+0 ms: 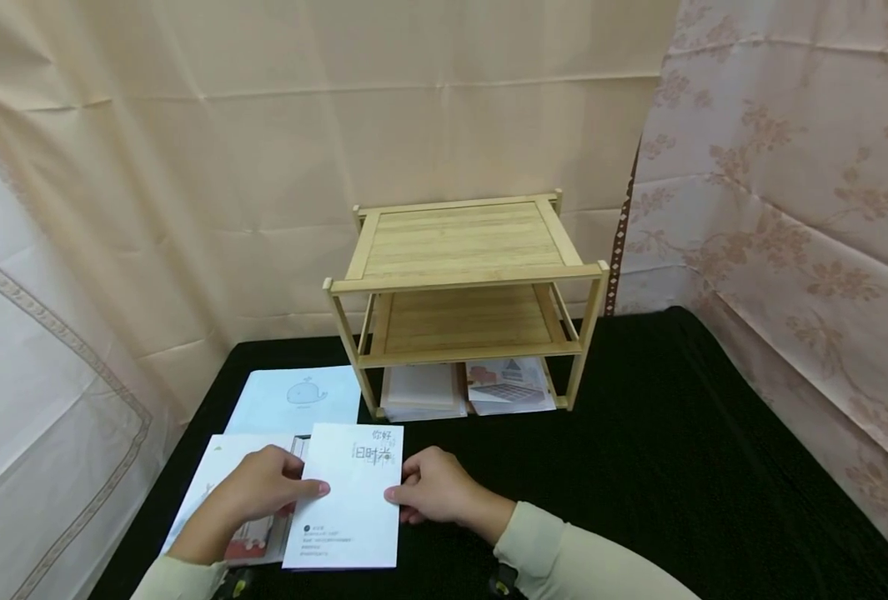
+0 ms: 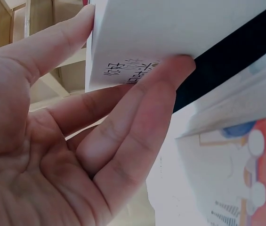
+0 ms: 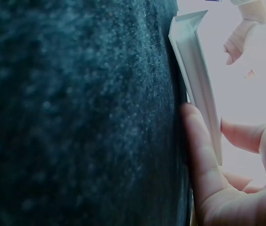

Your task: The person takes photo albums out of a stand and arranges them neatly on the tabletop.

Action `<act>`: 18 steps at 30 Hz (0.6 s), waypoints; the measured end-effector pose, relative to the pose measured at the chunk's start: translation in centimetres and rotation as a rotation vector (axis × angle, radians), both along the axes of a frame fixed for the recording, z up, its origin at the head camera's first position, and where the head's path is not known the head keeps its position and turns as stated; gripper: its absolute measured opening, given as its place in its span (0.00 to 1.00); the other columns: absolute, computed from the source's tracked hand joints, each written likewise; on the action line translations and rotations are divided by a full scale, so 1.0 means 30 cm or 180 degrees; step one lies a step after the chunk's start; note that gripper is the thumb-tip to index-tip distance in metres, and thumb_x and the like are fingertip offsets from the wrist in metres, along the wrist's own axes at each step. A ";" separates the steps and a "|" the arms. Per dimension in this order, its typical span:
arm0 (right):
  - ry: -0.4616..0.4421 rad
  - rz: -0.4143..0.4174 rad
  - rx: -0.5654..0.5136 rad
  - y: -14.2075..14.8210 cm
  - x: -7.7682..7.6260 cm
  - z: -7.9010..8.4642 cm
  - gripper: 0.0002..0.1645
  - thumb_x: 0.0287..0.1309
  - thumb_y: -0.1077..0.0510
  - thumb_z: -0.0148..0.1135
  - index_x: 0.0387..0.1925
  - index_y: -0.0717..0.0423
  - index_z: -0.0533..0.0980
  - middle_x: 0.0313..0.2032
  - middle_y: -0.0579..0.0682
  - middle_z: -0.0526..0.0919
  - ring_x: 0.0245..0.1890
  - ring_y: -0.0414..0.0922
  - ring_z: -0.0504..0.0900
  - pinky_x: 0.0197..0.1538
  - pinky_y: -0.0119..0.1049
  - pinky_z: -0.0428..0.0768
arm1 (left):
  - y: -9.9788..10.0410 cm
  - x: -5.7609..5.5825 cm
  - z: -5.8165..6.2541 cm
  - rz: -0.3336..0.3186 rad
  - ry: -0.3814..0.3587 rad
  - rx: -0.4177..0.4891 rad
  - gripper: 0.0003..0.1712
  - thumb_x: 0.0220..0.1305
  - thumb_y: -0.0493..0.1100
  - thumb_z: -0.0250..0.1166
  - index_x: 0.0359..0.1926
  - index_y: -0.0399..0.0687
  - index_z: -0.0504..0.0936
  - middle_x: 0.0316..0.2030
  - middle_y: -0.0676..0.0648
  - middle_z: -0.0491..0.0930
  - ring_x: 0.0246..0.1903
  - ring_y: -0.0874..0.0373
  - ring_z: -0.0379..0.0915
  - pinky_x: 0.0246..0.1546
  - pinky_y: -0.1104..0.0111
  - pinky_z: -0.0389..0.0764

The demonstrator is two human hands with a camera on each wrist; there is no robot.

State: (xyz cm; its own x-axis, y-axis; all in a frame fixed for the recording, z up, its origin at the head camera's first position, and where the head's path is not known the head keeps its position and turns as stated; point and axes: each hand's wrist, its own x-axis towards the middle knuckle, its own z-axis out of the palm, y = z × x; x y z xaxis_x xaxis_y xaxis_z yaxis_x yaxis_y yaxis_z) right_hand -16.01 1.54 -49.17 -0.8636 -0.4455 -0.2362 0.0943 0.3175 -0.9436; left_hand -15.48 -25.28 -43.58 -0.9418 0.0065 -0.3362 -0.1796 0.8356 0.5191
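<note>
In the head view a white book (image 1: 342, 500) with dark printed characters lies over the right side of other books at the front of the table. My left hand (image 1: 267, 483) holds its left edge, the thumb resting on the cover. At the opposite edge my right hand (image 1: 439, 490) pinches the same book. The right wrist view shows the book's page edge (image 3: 198, 70) between thumb and fingers. In the left wrist view the printed cover (image 2: 142, 42) is between my left thumb and fingers. Beneath lies a book with a red picture (image 1: 248, 540), partly hidden by my left hand.
A pale blue book (image 1: 304, 396) with a whale drawing lies behind. A two-tier wooden rack (image 1: 466, 279) stands at the back, with a white stack (image 1: 423, 387) and a picture-covered stack (image 1: 509, 383) under its lower shelf. Dark cloth (image 1: 661, 467) covers the table; curtains surround it.
</note>
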 end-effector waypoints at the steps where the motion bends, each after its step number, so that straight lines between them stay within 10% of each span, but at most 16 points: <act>1: 0.0032 0.0009 0.0050 -0.004 -0.001 -0.002 0.07 0.59 0.59 0.74 0.39 0.56 0.85 0.23 0.50 0.88 0.22 0.47 0.88 0.25 0.37 0.87 | -0.003 0.000 -0.001 0.0004 -0.0001 -0.0010 0.22 0.52 0.54 0.81 0.40 0.43 0.89 0.25 0.49 0.82 0.23 0.55 0.76 0.25 0.67 0.76; 18: 0.0420 0.0109 0.0750 -0.060 -0.004 0.032 0.07 0.60 0.56 0.74 0.29 0.52 0.83 0.18 0.47 0.83 0.17 0.44 0.83 0.18 0.32 0.77 | -0.028 -0.001 0.002 0.0033 0.0025 -0.0151 0.25 0.52 0.53 0.81 0.42 0.37 0.88 0.27 0.47 0.81 0.23 0.55 0.77 0.25 0.66 0.80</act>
